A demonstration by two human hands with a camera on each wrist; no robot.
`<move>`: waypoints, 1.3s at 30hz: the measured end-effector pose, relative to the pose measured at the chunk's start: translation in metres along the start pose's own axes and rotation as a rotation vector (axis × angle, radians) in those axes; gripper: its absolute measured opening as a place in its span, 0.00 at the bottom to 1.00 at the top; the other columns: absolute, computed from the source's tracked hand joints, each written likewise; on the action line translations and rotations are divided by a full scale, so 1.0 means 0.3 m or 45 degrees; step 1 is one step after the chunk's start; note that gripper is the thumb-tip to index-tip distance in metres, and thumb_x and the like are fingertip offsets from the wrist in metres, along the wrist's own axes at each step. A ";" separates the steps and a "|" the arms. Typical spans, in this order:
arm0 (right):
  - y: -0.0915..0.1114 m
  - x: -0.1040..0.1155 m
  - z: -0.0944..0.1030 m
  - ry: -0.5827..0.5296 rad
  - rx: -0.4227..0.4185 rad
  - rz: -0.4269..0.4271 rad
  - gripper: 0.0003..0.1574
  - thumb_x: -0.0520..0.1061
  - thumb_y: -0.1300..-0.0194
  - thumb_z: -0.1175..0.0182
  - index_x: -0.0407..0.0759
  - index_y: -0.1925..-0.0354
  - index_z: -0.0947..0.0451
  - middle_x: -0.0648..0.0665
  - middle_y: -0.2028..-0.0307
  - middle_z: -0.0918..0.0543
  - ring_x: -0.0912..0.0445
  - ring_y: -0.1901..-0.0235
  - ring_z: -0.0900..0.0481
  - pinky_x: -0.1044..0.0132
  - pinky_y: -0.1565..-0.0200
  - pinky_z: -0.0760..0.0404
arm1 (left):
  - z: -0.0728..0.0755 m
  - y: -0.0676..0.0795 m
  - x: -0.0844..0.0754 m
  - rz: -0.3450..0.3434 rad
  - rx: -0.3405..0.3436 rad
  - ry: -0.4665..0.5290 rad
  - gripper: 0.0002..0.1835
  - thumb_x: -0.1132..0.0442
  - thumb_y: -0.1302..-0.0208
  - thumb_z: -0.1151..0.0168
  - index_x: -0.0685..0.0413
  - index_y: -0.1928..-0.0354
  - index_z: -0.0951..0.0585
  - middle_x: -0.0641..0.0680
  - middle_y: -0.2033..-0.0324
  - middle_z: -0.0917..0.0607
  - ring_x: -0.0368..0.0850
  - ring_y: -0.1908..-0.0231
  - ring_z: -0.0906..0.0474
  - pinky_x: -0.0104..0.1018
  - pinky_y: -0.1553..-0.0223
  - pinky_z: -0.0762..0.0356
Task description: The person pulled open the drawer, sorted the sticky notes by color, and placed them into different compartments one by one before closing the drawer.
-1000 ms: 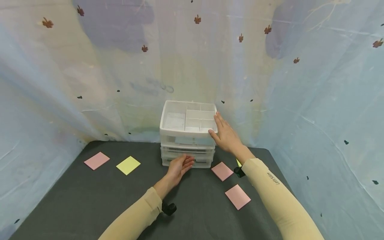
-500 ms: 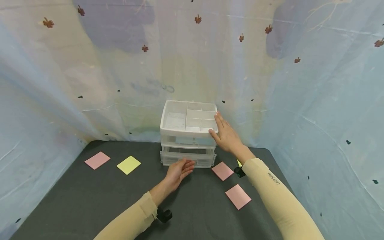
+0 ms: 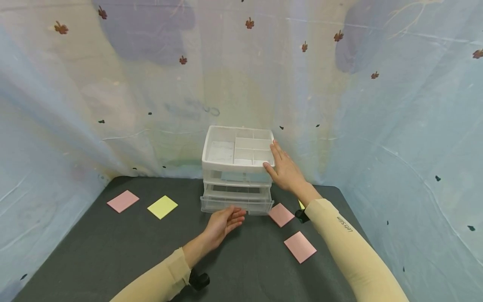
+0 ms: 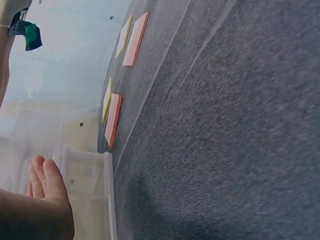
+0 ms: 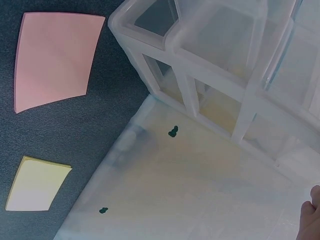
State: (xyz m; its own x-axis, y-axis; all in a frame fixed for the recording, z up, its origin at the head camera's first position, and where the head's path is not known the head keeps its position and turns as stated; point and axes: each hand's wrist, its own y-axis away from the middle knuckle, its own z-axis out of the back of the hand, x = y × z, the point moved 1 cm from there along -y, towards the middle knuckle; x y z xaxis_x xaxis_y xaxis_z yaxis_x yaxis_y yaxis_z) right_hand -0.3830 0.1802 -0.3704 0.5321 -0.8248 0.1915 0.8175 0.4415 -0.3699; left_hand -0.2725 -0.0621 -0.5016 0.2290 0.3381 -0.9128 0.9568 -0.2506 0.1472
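A clear plastic drawer organizer [image 3: 237, 167] with a white divided top stands at the back of the black table. Its bottom drawer [image 3: 216, 204] sticks out a little at the front. My left hand [image 3: 220, 226] is at the middle of that drawer's front edge, where its fingertips hold the lip; their exact grip is partly hidden. In the left wrist view the left hand [image 4: 47, 200] shows beside the clear plastic. My right hand [image 3: 286, 170] rests with extended fingers on the organizer's top right edge. Only a bit of the right hand [image 5: 310, 215] enters the right wrist view.
A pink sticky note pad [image 3: 123, 201] and a yellow pad [image 3: 162, 207] lie left of the organizer. Two pink pads, one [image 3: 281, 215] near the drawer's corner and one [image 3: 300, 247] closer, lie right. Another yellow pad [image 3: 301, 204] is mostly behind the right wrist. A patterned curtain [image 3: 241, 84] hangs behind.
The bottom drawer has slid out toward me, from shut to partly open. My left hand has moved back along with it; the right hand has stayed on the top edge.
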 end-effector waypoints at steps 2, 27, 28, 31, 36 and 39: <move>0.000 0.000 0.001 0.002 0.001 0.000 0.49 0.62 0.17 0.56 0.35 0.17 0.60 0.39 0.16 0.62 0.43 0.19 0.53 0.45 0.21 0.50 | -0.001 0.013 -0.001 0.002 0.006 -0.001 0.26 0.55 0.15 0.53 0.73 0.32 0.28 0.60 0.45 0.14 0.46 0.49 0.15 0.48 0.35 0.22; 0.008 0.009 0.006 -0.005 0.011 -0.032 0.49 0.62 0.17 0.56 0.36 0.17 0.60 0.38 0.16 0.61 0.43 0.19 0.53 0.46 0.20 0.50 | 0.002 0.134 0.012 0.084 0.118 -0.018 0.30 0.50 0.16 0.51 0.71 0.30 0.29 0.58 0.44 0.14 0.46 0.47 0.15 0.46 0.36 0.21; 0.008 0.009 0.005 -0.006 0.010 -0.032 0.49 0.62 0.17 0.56 0.36 0.17 0.60 0.38 0.16 0.61 0.43 0.19 0.53 0.46 0.20 0.50 | 0.001 0.138 0.013 0.084 0.125 -0.013 0.30 0.49 0.16 0.51 0.71 0.30 0.29 0.58 0.44 0.14 0.46 0.47 0.15 0.46 0.36 0.21; 0.007 0.009 0.005 -0.012 0.007 -0.031 0.49 0.62 0.17 0.55 0.36 0.17 0.60 0.38 0.16 0.61 0.43 0.19 0.53 0.46 0.20 0.50 | 0.000 0.149 0.014 0.086 0.145 0.002 0.31 0.49 0.16 0.51 0.72 0.30 0.29 0.58 0.44 0.14 0.45 0.48 0.15 0.44 0.37 0.20; 0.007 0.010 0.003 -0.003 0.007 -0.030 0.49 0.62 0.17 0.56 0.36 0.16 0.60 0.38 0.16 0.61 0.43 0.19 0.53 0.46 0.21 0.50 | 0.003 0.161 0.015 0.085 0.149 0.008 0.30 0.50 0.16 0.51 0.72 0.30 0.29 0.59 0.43 0.14 0.46 0.47 0.15 0.44 0.38 0.20; 0.007 0.011 0.003 0.000 0.007 -0.032 0.49 0.63 0.17 0.56 0.37 0.16 0.61 0.39 0.16 0.61 0.42 0.19 0.52 0.46 0.21 0.50 | 0.007 0.163 0.018 0.084 0.150 0.002 0.30 0.50 0.16 0.51 0.72 0.30 0.29 0.60 0.42 0.15 0.48 0.46 0.15 0.44 0.37 0.20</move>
State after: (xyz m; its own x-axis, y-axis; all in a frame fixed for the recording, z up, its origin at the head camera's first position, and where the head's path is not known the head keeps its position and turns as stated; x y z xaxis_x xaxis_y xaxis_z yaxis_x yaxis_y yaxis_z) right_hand -0.3793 0.1786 -0.3699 0.5111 -0.8357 0.2008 0.8320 0.4224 -0.3597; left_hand -0.2248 -0.0745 -0.5002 0.2911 0.3187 -0.9021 0.9121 -0.3768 0.1612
